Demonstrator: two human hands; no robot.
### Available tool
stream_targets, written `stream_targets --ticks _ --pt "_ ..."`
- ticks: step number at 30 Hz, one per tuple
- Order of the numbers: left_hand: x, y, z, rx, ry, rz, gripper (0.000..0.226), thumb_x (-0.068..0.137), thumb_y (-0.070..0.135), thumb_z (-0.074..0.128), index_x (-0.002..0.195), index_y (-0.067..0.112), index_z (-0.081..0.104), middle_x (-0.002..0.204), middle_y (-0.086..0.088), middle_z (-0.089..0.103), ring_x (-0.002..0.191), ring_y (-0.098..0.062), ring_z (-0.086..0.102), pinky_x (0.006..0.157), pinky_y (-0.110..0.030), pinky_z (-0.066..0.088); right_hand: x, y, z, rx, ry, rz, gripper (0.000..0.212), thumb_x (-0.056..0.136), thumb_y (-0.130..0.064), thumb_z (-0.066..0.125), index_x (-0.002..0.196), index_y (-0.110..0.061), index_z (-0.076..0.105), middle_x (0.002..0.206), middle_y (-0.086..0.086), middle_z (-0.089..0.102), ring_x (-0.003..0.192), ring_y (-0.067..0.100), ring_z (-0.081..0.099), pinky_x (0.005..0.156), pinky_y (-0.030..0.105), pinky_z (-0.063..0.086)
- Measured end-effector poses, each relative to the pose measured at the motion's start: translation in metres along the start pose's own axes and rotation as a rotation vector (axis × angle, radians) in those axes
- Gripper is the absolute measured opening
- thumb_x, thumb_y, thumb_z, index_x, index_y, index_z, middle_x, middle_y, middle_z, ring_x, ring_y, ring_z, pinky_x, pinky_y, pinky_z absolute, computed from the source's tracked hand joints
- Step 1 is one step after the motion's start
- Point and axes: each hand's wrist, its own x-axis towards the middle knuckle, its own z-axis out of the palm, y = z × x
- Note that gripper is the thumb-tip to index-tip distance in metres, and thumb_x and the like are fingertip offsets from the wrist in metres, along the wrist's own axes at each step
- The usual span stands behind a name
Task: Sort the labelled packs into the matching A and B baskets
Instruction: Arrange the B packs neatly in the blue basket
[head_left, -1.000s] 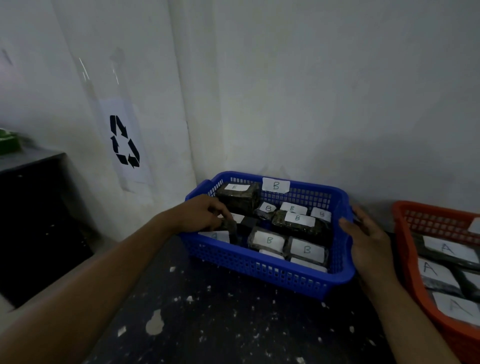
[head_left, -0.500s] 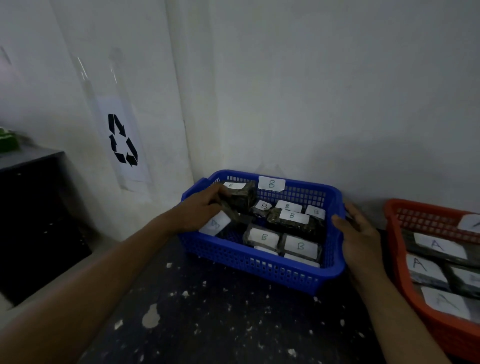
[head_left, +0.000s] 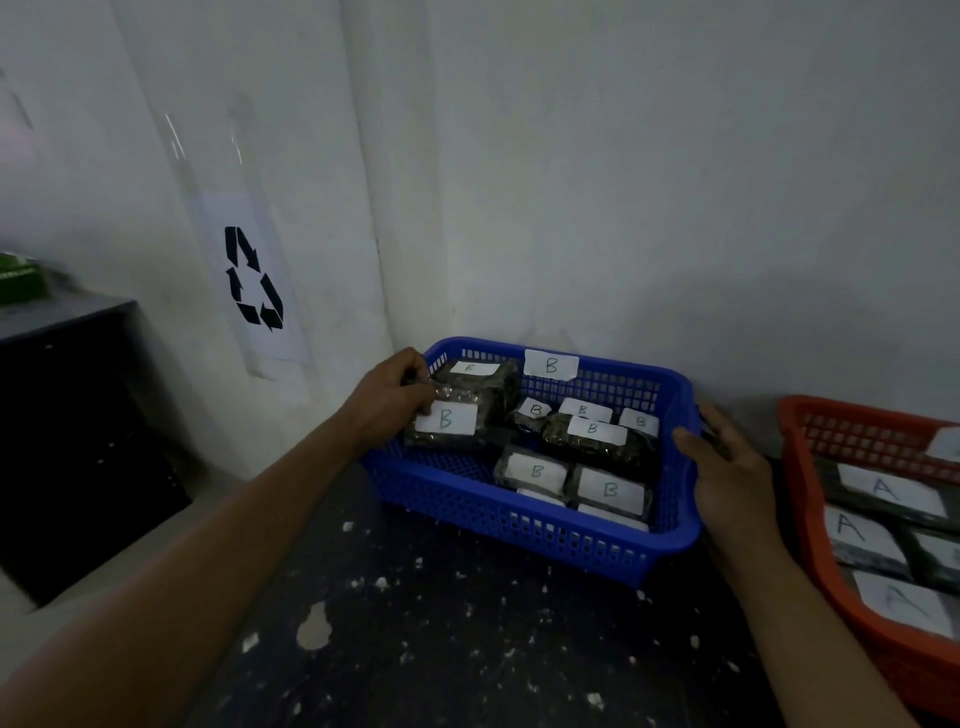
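Reaching forward over the dark, paint-flecked worktop (head_left: 441, 639), your two hands are set well apart, one at each end of the blue basket (head_left: 519, 525). Your right hand (head_left: 727, 483) lies flat against the basket's right rim, fingers spread along its outside; it holds nothing you could call a grip, only rests there. Your left hand (head_left: 387, 397) is closed on a dark pack (head_left: 452, 423) at the basket's near-left corner, thumb and fingers pinching its upper left edge. That pack's white label reads B and faces you, and the pack sits tilted over the basket's left wall, whether clear of the packs below it you cannot tell. Inside the basket lie more B packs (head_left: 592, 436), some overlapping, filling the middle and right side. A white B tag (head_left: 550, 364) is fixed to the basket's far rim. To your right, just beside your right hand, stands the red basket (head_left: 810, 525) with packs marked A (head_left: 883, 491). On the wall behind, left of the corner, hangs a recycling sign (head_left: 253, 278).
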Motion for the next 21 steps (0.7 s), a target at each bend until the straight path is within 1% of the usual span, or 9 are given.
stream_targets --ticks 3,5,8,11,13,15,17,19,21 --pt "0.004 0.0 0.004 0.117 -0.146 -0.05 0.017 0.077 0.0 0.052 0.088 0.011 0.058 0.089 -0.018 0.061 0.082 -0.025 0.057 0.069 -0.038 0.046 0.0 0.0 0.0 -0.006 0.002 0.003 0.033 0.089 -0.011 0.062 0.104 -0.04 0.064 0.084 -0.023 0.072 0.074 0.004 0.07 0.055 0.017 0.054" --pt "0.007 0.0 0.006 0.187 -0.241 -0.09 0.021 0.079 -0.003 0.049 0.088 0.01 0.064 0.095 -0.014 0.063 0.09 -0.024 0.057 0.077 -0.035 0.046 0.0 0.0 0.001 -0.003 0.007 0.004 0.034 0.089 -0.011 0.062 0.111 -0.036 0.063 0.083 -0.023 0.072 0.074 0.004 0.07 0.055 0.017 0.053" --pt "0.011 -0.002 0.011 0.293 -0.316 -0.125 0.02 0.089 0.01 0.05 0.086 0.017 0.069 0.091 0.003 0.065 0.092 -0.018 0.06 0.079 -0.027 0.046 0.001 0.0 0.0 0.002 0.014 0.009 0.035 0.089 -0.011 0.062 0.114 -0.036 0.061 0.083 -0.023 0.072 0.074 0.003 0.07 0.055 0.017 0.053" --pt "0.011 -0.005 0.015 0.475 -0.357 -0.13 0.022 0.094 0.021 0.049 0.095 0.025 0.071 0.097 0.01 0.064 0.091 -0.007 0.057 0.079 -0.024 0.042 0.0 0.0 -0.001 0.009 -0.001 0.011 0.034 0.089 -0.01 0.062 0.109 -0.038 0.062 0.082 -0.023 0.072 0.072 0.003 0.07 0.053 0.016 0.053" --pt "0.01 -0.006 0.016 0.566 -0.362 -0.106 0.024 0.091 0.02 0.051 0.103 0.021 0.072 0.105 0.008 0.065 0.097 -0.008 0.056 0.086 -0.024 0.039 0.001 0.0 -0.002 0.006 -0.01 0.016 0.034 0.089 -0.011 0.062 0.107 -0.04 0.062 0.083 -0.022 0.073 0.074 0.004 0.07 0.054 0.018 0.054" --pt "0.01 -0.006 0.017 0.587 -0.379 -0.103 0.024 0.087 0.02 0.057 0.104 0.02 0.073 0.107 0.006 0.067 0.099 -0.009 0.056 0.085 -0.023 0.039 0.001 0.001 -0.002 -0.004 -0.001 0.017 0.034 0.089 -0.011 0.062 0.108 -0.04 0.062 0.083 -0.021 0.073 0.075 0.004 0.07 0.058 0.021 0.055" --pt "0.011 -0.006 0.019 0.594 -0.424 -0.114 0.02 0.082 0.027 0.066 0.101 0.023 0.071 0.105 0.007 0.066 0.097 -0.009 0.057 0.085 -0.025 0.041 0.003 0.002 -0.003 -0.012 0.008 0.014 0.035 0.09 -0.011 0.062 0.108 -0.041 0.062 0.083 -0.022 0.072 0.076 0.004 0.07 0.062 0.024 0.055" --pt "0.013 -0.007 0.019 0.618 -0.465 -0.119 0.025 0.079 0.035 0.072 0.101 0.024 0.068 0.105 0.006 0.065 0.097 -0.011 0.059 0.091 -0.03 0.044 0.003 0.003 -0.002 -0.014 0.007 0.012 0.035 0.089 -0.012 0.062 0.111 -0.039 0.062 0.085 -0.02 0.072 0.076 0.005 0.071 0.06 0.023 0.054" --pt "0.013 -0.008 0.02 0.632 -0.458 -0.115 0.03 0.078 0.039 0.074 0.102 0.021 0.068 0.104 0.004 0.066 0.096 -0.013 0.06 0.092 -0.032 0.046 0.004 0.003 -0.003 -0.016 0.011 0.009 0.036 0.089 -0.011 0.062 0.117 -0.035 0.062 0.087 -0.018 0.072 0.077 0.006 0.07 0.058 0.021 0.054"
